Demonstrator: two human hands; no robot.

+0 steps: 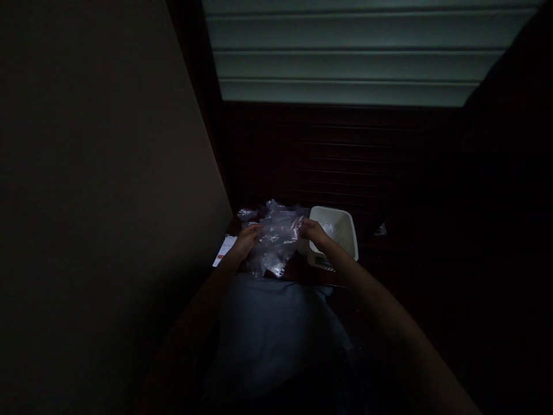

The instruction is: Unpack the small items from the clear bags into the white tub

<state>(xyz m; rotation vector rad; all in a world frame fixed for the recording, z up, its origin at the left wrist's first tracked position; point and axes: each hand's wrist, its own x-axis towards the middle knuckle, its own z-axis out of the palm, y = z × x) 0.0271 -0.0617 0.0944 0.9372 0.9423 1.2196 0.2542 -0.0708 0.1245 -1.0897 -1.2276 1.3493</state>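
Observation:
Between my two hands stretches a clear plastic bag (280, 229), thin and shiny. My left hand (247, 239) is closed on its left side, fingers pointing right. At the opposite side my right hand (313, 230) pinches the plastic, in front of the left rim of a white plastic basin (355, 236). More crumpled clear plastic (276, 268) lies under and around the held piece, on a dark reddish surface. Some clear plastic (329, 229) also shows inside the basin. The light is very dim, so the fingertips are hard to make out.
A white paper with print (225, 250) lies left of my left hand, near a plain wall (108, 144). Behind stands dark slatted wood (345, 155) below pale horizontal panels (341, 63). Grey cloth (276, 323) covers my lap. A small pale scrap (381, 230) lies right of the basin.

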